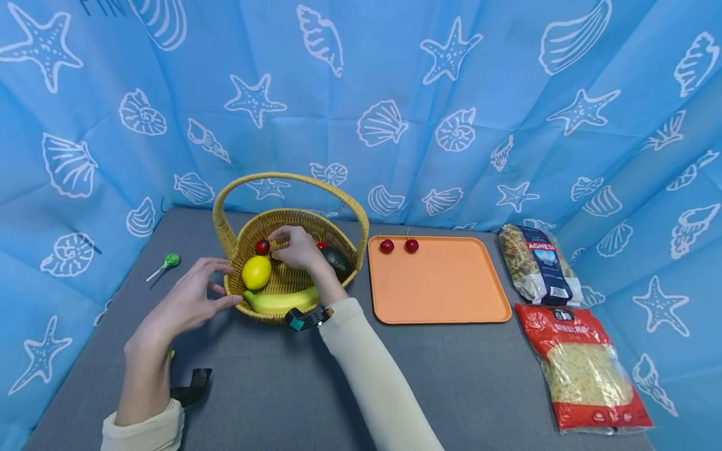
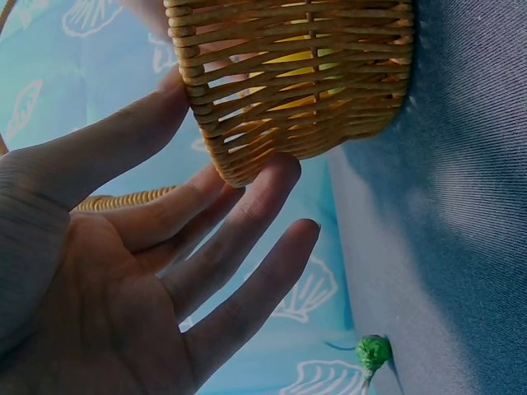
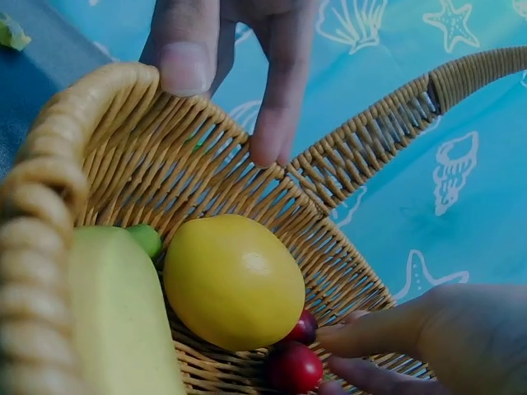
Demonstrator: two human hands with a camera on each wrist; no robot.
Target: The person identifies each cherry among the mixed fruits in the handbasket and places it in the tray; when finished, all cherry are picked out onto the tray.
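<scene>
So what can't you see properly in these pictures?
- Avocado, head view: the right hand and the basket wall cover part of it.
- Whether the right fingers already pinch a cherry: right wrist view cuts them off at the bottom edge.
- Writing on the pasta bags, head view: too small to read.
- Lollipop, left wrist view: blurred, its stick barely shows.
- Banana, right wrist view: cut off by the edge.

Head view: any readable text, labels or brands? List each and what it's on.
"AGNESI": blue label of the pasta bag, partly legible.
"FIN": dark marks on the blue curtain, cut off by the frame's top edge; uncertain.
Red noodle packet: print at top and bottom is too small and blurred to read.
Wrist views: no text.
</scene>
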